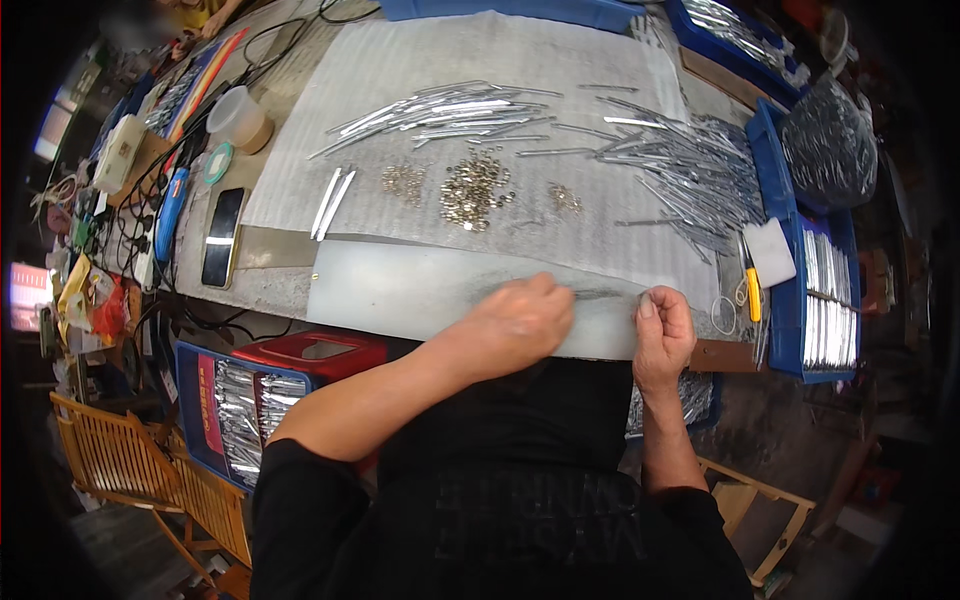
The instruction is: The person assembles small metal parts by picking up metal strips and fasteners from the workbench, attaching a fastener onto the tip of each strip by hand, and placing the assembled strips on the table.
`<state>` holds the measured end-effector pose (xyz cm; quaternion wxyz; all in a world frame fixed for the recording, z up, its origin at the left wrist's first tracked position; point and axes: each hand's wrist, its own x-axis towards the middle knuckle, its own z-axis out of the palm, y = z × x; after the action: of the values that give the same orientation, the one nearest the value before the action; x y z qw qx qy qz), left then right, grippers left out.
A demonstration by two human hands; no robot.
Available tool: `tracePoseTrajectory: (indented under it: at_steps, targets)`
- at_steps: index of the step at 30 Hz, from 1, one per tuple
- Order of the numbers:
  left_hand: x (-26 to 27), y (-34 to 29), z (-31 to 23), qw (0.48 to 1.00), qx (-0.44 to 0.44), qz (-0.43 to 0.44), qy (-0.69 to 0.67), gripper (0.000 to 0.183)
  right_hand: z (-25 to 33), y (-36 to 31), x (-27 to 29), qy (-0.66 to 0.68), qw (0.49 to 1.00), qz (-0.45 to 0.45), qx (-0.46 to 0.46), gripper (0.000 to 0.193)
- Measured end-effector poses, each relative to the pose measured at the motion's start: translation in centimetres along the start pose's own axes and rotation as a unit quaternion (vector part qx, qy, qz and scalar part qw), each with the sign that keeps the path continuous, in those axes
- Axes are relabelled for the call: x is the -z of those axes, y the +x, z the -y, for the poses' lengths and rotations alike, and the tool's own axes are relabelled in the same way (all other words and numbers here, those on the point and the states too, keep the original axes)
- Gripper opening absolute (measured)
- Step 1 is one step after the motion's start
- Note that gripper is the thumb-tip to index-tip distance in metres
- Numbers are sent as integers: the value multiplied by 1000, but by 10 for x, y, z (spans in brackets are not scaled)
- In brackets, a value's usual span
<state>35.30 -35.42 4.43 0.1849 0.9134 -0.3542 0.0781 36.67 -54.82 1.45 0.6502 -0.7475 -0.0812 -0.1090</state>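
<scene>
My left hand (pixel 520 318) is closed above a pale smooth board (pixel 400 290) at the table's near edge, its fingertips bunched near a dark smudge on the board. What it pinches, if anything, is hidden. At the board's right end, my right hand (pixel 665 335) is curled with the thumb on top, and anything inside it is too small to make out. Beyond the board lie small brass-coloured parts (pixel 475 190) in a heap, with smaller clusters either side. Long, thin silvery metal pieces (pixel 450 112) lie in a loose pile farther back, and a larger pile of silvery pieces (pixel 690 170) spreads to the right.
Blue bins of silvery pieces (pixel 830 290) line the right side, near a yellow-handled tool (pixel 753 294). A phone (pixel 222 238), a plastic cup (pixel 240 120) and cables are at left. A red box (pixel 310 350) and wooden chair (pixel 120 440) stand below. Another person's hand (pixel 215 22) shows far left.
</scene>
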Motion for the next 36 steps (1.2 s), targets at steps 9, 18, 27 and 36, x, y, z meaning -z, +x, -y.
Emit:
tracePoseTrajectory:
  at_steps: [9,18,27,36]
  targets:
    - [-16,15,8,981,42,-180,-59,23,-7,-4,3,54,998,6,-14,8]
    - [47,-85,125,868,344,-350,73,18,-8,-1,5,45,999,18,-2,7]
    - [55,-103,164,861,420,-272,91,14,-9,-2,4,27,999,17,-8,7]
    - [44,-41,163,920,286,-256,74,12,-7,-3,4,1,1000,11,-1,7]
